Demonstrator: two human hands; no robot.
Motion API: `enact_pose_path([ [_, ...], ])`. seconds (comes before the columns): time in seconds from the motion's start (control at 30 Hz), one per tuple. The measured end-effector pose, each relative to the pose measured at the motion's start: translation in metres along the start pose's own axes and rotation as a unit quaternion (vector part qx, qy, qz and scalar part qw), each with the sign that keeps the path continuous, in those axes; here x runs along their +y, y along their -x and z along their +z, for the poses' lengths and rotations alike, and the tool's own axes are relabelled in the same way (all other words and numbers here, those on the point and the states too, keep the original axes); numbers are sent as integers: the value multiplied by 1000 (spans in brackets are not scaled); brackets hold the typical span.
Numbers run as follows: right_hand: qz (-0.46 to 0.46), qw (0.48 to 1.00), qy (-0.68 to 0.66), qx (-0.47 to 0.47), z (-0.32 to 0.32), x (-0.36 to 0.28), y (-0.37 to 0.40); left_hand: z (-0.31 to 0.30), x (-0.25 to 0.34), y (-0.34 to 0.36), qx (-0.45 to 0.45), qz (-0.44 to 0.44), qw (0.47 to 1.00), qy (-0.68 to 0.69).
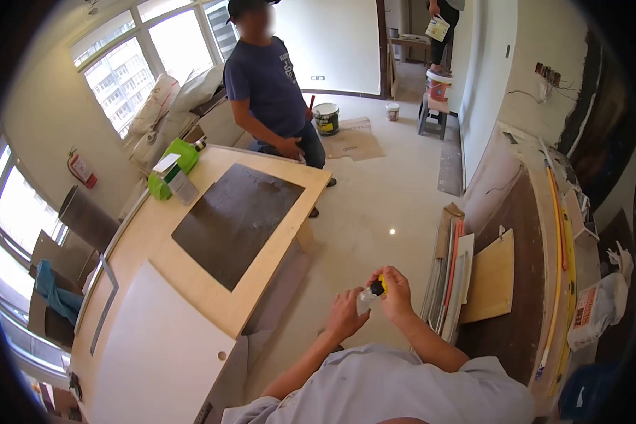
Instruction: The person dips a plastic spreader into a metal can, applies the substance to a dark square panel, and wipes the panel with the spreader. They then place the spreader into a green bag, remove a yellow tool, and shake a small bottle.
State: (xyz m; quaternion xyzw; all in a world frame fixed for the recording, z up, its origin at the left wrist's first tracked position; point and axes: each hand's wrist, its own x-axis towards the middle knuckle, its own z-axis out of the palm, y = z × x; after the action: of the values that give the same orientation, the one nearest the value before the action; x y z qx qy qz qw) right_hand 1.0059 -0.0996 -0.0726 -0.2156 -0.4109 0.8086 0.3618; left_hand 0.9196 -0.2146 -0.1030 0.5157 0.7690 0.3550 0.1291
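Note:
My left hand [346, 316] is closed around a small clear plastic piece [364, 299], perhaps a bag or bottle, in front of my body. Just to its right, my right hand [396, 291] grips a small black and yellow object [379, 285] that meets the top of the clear piece. Both hands are close together above the pale floor, right of the wooden table [279, 279]. What exactly the two small items are cannot be made out.
A person [268, 85] stands behind the table, which bears a dark sheet [237, 219], a white panel [162, 346] and a green bag [180, 157]. Another person stands on a bucket [438, 86] atop a stool. Pipes and boards [489, 279] lean at right.

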Motion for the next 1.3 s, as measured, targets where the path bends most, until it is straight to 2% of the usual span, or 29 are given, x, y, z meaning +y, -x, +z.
enact_pose_path([
  [0.07, -18, 998, -29, 48, 3, -11, -21, -2, -2, -31, -13, 26, 999, 13],
  [0.17, -39, 997, -39, 53, 2, -5, -60, -3, -19, -70, -17, 66, 998, 14],
  [0.3, -15, 999, -26, 38, 2, 1, -114, -5, -47, -116, -44, 68, 996, 25],
  [0.4, -22, 997, -23, 74, 14, 1, -154, -9, -61, -151, -59, 80, 993, 64],
  [0.6, -113, 981, -18, 156, 29, -12, -222, -30, -75, -241, -117, 116, 983, 82],
  [0.7, -140, 977, -10, 161, 15, -18, -255, -20, -77, -279, -127, 143, 977, 92],
  [0.87, -112, 975, -63, 181, -23, -56, -325, 7, -68, -352, -142, 161, 975, 62],
  [0.97, -88, 981, -85, 148, -49, -75, -369, -1, -57, -404, -139, 188, 965, 120],
  [1.0, -78, 987, -72, 119, -56, -78, -383, 7, -67, -422, -178, 185, 958, 130],
  [1.03, -79, 992, -58, 85, -63, -90, -406, 13, -68, -436, -191, 141, 963, 126],
  [1.1, -19, 997, -67, 37, -72, -99, -447, 20, -65, -459, -226, 57, 966, 111],
  [1.17, 39, 993, -112, 19, -80, -101, -482, 23, -53, -479, -164, 14, 983, 80],
  [1.23, 18, 998, -43, 44, -74, -110, -508, 31, -47, -499, -113, -8, 991, 69],
  [1.3, -10, 999, -23, 28, -73, -105, -539, 38, -52, -517, -48, -20, 995, 82],
])
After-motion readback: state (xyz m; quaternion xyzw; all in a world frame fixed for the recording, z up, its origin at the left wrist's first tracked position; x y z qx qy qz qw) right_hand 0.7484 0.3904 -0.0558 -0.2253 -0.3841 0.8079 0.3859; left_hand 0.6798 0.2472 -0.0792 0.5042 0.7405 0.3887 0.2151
